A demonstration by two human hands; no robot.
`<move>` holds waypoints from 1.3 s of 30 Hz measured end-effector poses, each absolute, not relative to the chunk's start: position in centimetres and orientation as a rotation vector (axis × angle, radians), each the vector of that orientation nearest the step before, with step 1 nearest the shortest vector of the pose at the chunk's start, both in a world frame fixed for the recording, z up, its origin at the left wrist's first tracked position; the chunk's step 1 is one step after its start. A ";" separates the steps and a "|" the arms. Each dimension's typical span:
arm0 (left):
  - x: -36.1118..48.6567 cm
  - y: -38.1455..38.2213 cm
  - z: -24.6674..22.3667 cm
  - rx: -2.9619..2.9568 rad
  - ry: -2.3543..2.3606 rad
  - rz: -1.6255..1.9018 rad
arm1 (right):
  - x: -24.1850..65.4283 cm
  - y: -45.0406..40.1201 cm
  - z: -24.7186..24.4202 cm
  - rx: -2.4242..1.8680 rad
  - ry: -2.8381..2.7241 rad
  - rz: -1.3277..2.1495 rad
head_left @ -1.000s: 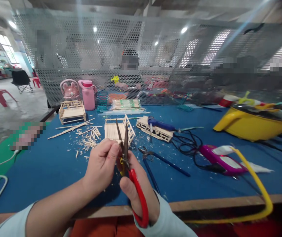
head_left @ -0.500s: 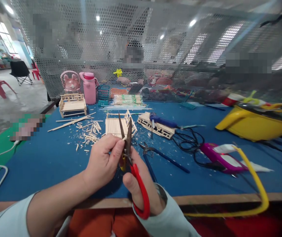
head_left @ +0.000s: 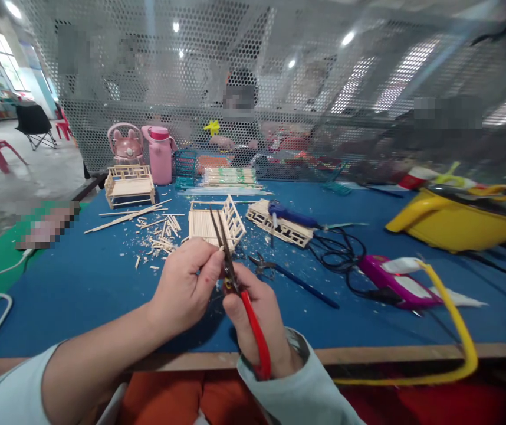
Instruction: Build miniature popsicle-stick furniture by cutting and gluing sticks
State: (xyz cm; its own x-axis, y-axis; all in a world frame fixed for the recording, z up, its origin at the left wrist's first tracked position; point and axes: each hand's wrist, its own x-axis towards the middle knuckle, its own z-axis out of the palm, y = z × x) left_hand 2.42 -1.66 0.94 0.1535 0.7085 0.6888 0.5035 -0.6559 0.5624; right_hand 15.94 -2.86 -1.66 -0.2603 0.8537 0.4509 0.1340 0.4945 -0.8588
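My right hand (head_left: 259, 313) is wrapped round red-handled scissors (head_left: 256, 330), whose dark blades point away from me and are nearly closed. Beside the blades, my left hand (head_left: 191, 283) pinches a small wooden stick (head_left: 222, 250); only its pale tip shows, against the blades. Just beyond the hands lies a partly built miniature stick bench (head_left: 203, 224) with a slatted seat and one railed side. Cut stick pieces (head_left: 164, 243) are scattered to its left. Dark blue-handled pliers (head_left: 301, 283) rest right of my right hand, partly hidden by it.
At the back left stand a finished-looking stick bench (head_left: 130, 188) and a pink bottle (head_left: 161, 156). A blue glue gun (head_left: 295, 215) lies across another stick piece (head_left: 259, 213). Cables, a purple-and-white tool (head_left: 397, 283) and a yellow container (head_left: 452, 221) occupy the right. A perforated metal screen (head_left: 306, 118) borders the back.
The scissor blades have closed from spread apart to nearly together, at the stick tip. My right fingers have drawn in round the handles; my left hand stays almost in place.
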 end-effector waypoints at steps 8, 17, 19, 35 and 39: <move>2.0 -1.2 1.3 1.861 0.942 1.278 | 16.5 -3.0 -1.5 -0.840 -1.612 1.026; 1.5 -1.0 1.7 2.214 0.777 0.914 | 16.6 -2.1 0.5 -0.834 -1.199 1.118; 1.5 -0.9 1.4 2.451 0.825 0.975 | 16.6 -2.1 0.6 -0.862 -1.222 1.116; 1.9 -1.3 0.8 2.064 1.000 1.453 | 15.8 -2.3 -1.7 -0.743 -1.202 1.193; 2.0 -1.2 0.9 1.900 1.023 1.567 | 16.0 -3.4 -1.9 -0.756 -1.399 1.188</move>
